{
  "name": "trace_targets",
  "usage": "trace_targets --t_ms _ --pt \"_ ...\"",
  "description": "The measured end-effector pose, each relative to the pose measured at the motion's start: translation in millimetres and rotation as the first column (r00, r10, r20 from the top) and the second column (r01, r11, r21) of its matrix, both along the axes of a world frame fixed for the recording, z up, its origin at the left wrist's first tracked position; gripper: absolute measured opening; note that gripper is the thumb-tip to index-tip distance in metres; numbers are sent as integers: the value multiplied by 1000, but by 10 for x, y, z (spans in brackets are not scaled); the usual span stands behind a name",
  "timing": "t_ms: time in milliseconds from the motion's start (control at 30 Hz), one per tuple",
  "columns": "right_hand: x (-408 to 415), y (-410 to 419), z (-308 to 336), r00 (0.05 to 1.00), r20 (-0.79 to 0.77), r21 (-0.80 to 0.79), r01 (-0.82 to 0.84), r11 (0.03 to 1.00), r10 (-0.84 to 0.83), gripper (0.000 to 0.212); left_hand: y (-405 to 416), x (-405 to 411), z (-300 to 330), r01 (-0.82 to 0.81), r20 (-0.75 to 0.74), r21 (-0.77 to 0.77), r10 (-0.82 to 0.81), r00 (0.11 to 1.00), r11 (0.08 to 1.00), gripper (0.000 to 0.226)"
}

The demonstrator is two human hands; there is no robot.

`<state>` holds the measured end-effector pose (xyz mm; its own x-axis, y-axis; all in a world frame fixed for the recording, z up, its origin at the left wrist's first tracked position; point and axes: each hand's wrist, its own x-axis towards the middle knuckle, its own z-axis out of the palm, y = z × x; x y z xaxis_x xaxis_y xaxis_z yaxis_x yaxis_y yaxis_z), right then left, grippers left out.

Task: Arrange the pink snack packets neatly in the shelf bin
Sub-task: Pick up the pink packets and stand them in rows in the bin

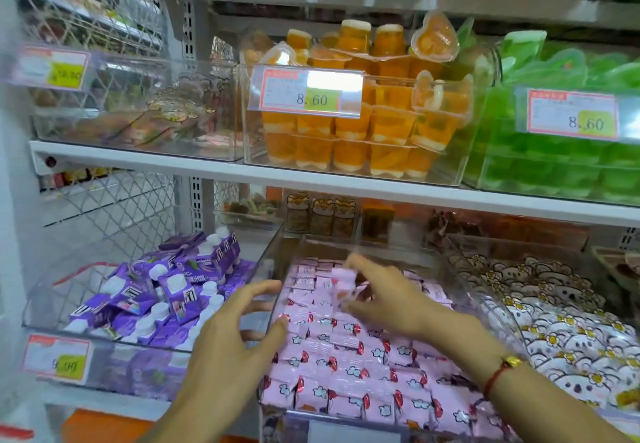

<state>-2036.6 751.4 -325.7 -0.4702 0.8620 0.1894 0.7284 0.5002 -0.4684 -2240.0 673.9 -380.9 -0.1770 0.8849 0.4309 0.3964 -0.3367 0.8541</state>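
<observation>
Several pink snack packets (346, 366) with cloud and heart prints fill a clear shelf bin (277, 290) on the lower shelf, lying in rough rows. My left hand (232, 335) hovers at the bin's left wall, fingers spread and holding nothing, fingertips near the leftmost packets. My right hand (384, 300) reaches over the middle of the bin, its fingers closed around one blurred pink packet (343, 285) lifted slightly above the pile. A red string bracelet sits on the right wrist.
A clear bin of purple pouches (166, 297) stands to the left, a bin of white cartoon packets (554, 314) to the right. The shelf above (311, 179) holds orange jelly cups (363, 124) and green cups (554, 158) behind price tags.
</observation>
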Motion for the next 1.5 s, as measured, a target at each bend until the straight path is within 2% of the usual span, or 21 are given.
trace_targets --t_ms 67,100,200,300,400,467,533,600,667,733,800,933,1000,1133,1333,1500 --pt "-15 29 -86 990 137 49 17 999 -24 21 -6 2 -10 -11 22 -25 12 1000 1000 38" --pt "-10 33 -117 989 147 63 21 998 -30 9 -16 10 -5 -13 30 -26 14 999 1000 37" --pt "18 5 -153 982 187 -13 33 999 -30 30 -41 25 4 -16 46 -22 17 999 1000 31" --pt "62 -21 -121 956 293 -39 25 999 -12 38 -60 32 49 -28 35 -21 28 999 999 32" --pt "105 -158 -50 967 244 -1 80 997 -77 39 -76 34 93 -10 9 -11 11 1000 1000 34" --pt "176 -293 -60 968 203 135 123 983 -149 39 -85 19 108 -24 -64 -3 24 998 1000 31" --pt "277 -445 -125 957 214 222 146 964 -195 39 -91 8 144 -51 -214 87 68 974 995 31" --pt "355 -583 -207 957 233 215 122 969 -173 42 -79 45 262 -25 -335 229 103 937 973 32" --pt "400 -670 -278 957 248 187 102 977 -148 49 -2 158 421 59 -391 271 54 919 961 31" --pt "418 -692 -309 958 245 180 106 978 -149 52 145 325 531 184 -474 182 -78 877 966 33" --pt "421 -688 -317 956 247 207 109 972 -160 51 340 513 568 281 -585 20 -216 782 960 35" --pt "416 -685 -324 946 264 220 131 967 -188 49 729 742 541 269 -739 -295 -398 544 917 36" --pt "424 -683 -324 933 295 215 146 966 -207 50 863 750 552 254 -764 -350 -432 479 901 31" --pt "431 -671 -291 945 283 114 136 984 -163 49 1015 715 606 226 -798 -370 -433 419 901 25" --pt "462 -676 -265 959 243 40 138 990 -144 49 950 780 560 187 -864 -208 -270 425 960 15" --pt "447 -685 -297 961 231 39 145 989 -150 48 865 792 530 144 -825 -138 -194 531 980 11"
